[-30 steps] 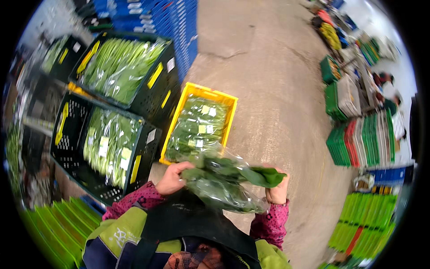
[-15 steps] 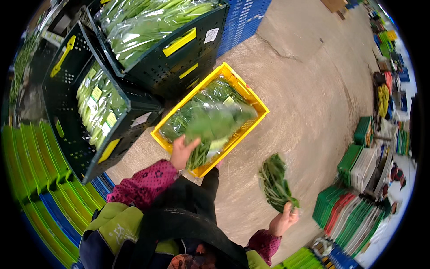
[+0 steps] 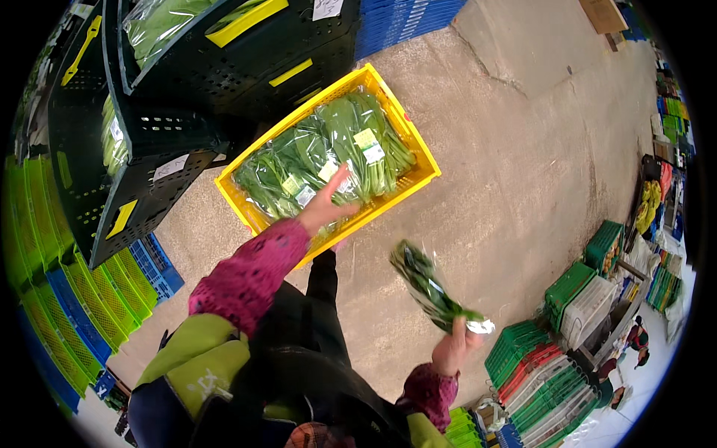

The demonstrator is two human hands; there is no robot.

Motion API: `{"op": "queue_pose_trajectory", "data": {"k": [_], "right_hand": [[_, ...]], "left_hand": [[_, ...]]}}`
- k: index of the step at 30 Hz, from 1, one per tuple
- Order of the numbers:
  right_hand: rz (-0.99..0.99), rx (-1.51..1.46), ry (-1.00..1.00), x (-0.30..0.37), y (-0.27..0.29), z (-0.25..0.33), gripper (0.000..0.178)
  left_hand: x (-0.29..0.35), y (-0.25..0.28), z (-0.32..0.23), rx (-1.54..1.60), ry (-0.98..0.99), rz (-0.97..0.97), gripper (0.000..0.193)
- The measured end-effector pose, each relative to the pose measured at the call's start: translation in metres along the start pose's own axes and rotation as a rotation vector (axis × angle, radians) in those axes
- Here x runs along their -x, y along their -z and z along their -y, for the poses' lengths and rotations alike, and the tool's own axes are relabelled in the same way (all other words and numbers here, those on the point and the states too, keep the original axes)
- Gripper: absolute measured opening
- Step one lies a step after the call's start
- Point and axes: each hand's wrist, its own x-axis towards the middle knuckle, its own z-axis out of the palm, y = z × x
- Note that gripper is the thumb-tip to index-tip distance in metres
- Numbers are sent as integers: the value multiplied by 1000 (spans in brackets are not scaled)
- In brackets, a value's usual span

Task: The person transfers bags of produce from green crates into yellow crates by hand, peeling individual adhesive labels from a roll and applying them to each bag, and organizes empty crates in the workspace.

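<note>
In front of me on the floor stands a yellow crate (image 3: 399, 198), where several clear plastic bags of leafy greens (image 3: 302, 153) lie side by side, some with labels. My left hand (image 3: 327, 207) reaches over the crate's near side, fingers spread and holding nothing, close above the bags. Whether it touches them I cannot tell. Off to the right, my right hand (image 3: 455, 349) grips the stem end of another bag of greens (image 3: 427, 287), which hangs above the floor with its leaves pointing away from me.
Dark green crates (image 3: 175, 123) with bagged greens stand tilted at the upper left, and blue crates (image 3: 403, 26) are stacked behind the yellow one. Lime green crates (image 3: 112, 302) fill the left side. At right are stacked green, red and white crates (image 3: 534, 369) and several people further off.
My left hand has let go of a bag of greens, which now lies among the others in the yellow crate. My right hand has shifted slightly left with its bag. The view has turned slightly.
</note>
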Motion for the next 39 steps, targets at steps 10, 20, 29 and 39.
{"op": "queue_pose_trajectory", "data": {"k": [10,20,29,39], "right_hand": [[467,-375,-150,-7,-104,50,17],[891,-82,292,25,-180,-14,23],[1154,163,236,66,-184,-117,22],[586,-305,-681,109,-182,-155,17]], "left_hand": [[118,-11,-172,-189,-372,110,86],[202,91,-72,-412,-453,-173,19],[238,126,46,-533,-270,-297,16],[253,118,73,-500,1,-347,16]]}}
